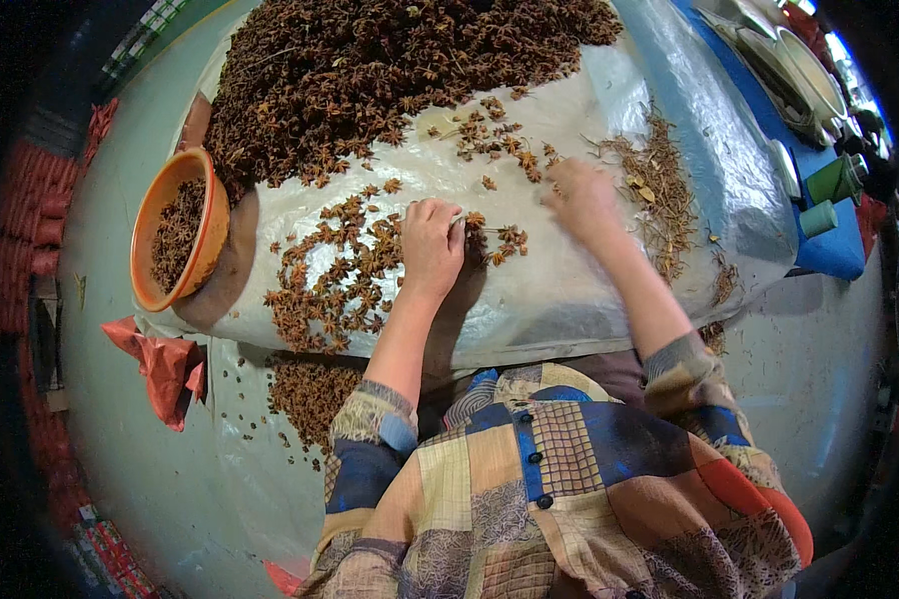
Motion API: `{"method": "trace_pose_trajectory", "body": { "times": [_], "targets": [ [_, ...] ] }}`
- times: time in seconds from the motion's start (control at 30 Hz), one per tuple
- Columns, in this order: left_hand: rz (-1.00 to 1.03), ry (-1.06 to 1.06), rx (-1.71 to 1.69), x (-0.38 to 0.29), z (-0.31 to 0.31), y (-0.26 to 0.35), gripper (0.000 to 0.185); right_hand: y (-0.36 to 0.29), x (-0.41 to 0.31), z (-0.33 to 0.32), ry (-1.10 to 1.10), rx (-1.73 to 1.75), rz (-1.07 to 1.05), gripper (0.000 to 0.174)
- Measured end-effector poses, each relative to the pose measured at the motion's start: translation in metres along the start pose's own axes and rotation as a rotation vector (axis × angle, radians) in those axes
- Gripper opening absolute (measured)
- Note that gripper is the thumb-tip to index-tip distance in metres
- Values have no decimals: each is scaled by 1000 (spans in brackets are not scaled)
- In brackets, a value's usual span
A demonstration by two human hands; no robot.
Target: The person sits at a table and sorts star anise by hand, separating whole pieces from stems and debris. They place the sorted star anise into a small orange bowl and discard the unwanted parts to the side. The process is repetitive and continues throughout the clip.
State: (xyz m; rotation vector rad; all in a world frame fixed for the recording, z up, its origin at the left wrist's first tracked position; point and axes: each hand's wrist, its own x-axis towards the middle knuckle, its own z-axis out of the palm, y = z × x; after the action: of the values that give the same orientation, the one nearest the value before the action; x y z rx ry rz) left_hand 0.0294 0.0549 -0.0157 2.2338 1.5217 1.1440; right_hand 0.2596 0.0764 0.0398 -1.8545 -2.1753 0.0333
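Note:
Star anise pods (344,262) lie scattered over a pale plastic sheet (539,299) in front of me. My left hand (431,243) rests low over the sheet, fingers curled, beside a small cluster of star anise (506,243) with thin stems. Whether anything is pinched under its fingers is hidden. Farther right, my right hand (584,198) is blurred by motion, and its fingertips are close to a few loose pods (528,161). I cannot tell whether it holds something. Just beyond it lies a strip of dry stems (659,195).
A large heap of star anise (389,67) covers the far side. An orange bowl (213,247) with brown pieces tilts at the left edge. More brown pieces (315,397) lie below the near edge, by a red plastic bag (161,367). A green container (831,180) sits at right.

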Motion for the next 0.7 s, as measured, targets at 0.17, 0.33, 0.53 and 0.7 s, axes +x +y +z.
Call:
{"method": "trace_pose_trajectory", "body": {
  "times": [0.17,0.33,0.53,0.7],
  "targets": [
    [-22,38,81,-9,-26,5,17,-34,-4,59,-237,33,-264,16],
    [-120,135,-135,-33,-27,38,28,-26,-10,55,-172,864,103,10],
    [-356,18,-593,-44,18,84,35,-47,-63,43,-32,1782,360,7],
    [-594,84,-1014,-44,14,99,23,-64,-83,36,134,1595,287,9]
  ]
}}
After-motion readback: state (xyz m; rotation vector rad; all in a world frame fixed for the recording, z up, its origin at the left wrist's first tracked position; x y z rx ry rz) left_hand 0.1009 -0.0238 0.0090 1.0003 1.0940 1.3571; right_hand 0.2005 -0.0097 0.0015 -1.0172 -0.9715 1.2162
